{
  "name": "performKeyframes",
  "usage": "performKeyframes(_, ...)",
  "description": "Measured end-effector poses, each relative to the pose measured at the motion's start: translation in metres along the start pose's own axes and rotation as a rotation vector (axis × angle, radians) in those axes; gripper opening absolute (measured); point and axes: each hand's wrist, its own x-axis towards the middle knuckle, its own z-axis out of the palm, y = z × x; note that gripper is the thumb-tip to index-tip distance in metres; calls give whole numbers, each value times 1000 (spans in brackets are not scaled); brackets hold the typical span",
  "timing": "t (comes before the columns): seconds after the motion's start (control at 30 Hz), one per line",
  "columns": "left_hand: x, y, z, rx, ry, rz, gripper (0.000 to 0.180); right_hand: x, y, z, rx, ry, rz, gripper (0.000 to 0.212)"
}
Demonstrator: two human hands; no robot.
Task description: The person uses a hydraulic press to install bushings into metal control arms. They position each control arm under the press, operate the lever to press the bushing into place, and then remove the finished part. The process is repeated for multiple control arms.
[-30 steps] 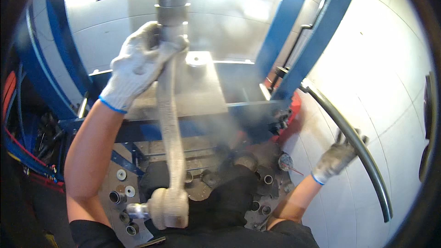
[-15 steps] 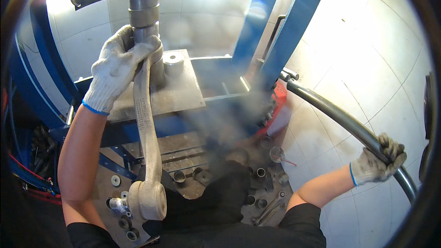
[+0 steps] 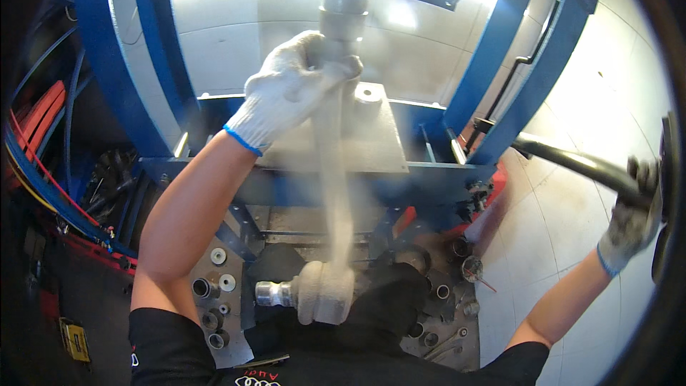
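Note:
My left hand point(image 3: 289, 89), in a white knit glove with a blue cuff, closes round the far end of a grey metal suspension control arm point(image 3: 333, 186). That end sits under the steel ram point(image 3: 344, 25) of a blue shop press, above a steel plate point(image 3: 379, 143); the glove hides part of the contact. The arm runs toward me, and its thick near end bears a shiny cylindrical stud point(image 3: 273, 293) pointing left. Far to the right, my gloved right hand point(image 3: 632, 221) grips a long black lever point(image 3: 579, 164).
Blue press uprights point(image 3: 511, 57) stand on both sides. A short steel cylinder point(image 3: 368, 94) is on the plate. Metal rings and sleeves point(image 3: 212, 320) lie below on both sides, with wrenches point(image 3: 446, 343) at lower right. Coloured hoses point(image 3: 50, 193) hang at left.
The view has swung left, so the press sits farther right in the picture. My right hand has raised the lever relative to the press. My left hand keeps its hold on the control arm.

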Motion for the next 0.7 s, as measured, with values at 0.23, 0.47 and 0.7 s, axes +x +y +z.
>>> performKeyframes(0.23, 3, 0, 0, 1, -14, -10, 49, -157, -10, -33, 504, 290, 19, 21)
performKeyframes(0.47, 5, 4, -2, 61, -13, -12, 51, -200, -15, -12, 347, 328, -43, 23)
performKeyframes(0.7, 1, 3, -1, 9, 17, -29, 49, -83, -15, -58, 229, -3, 30, 28)
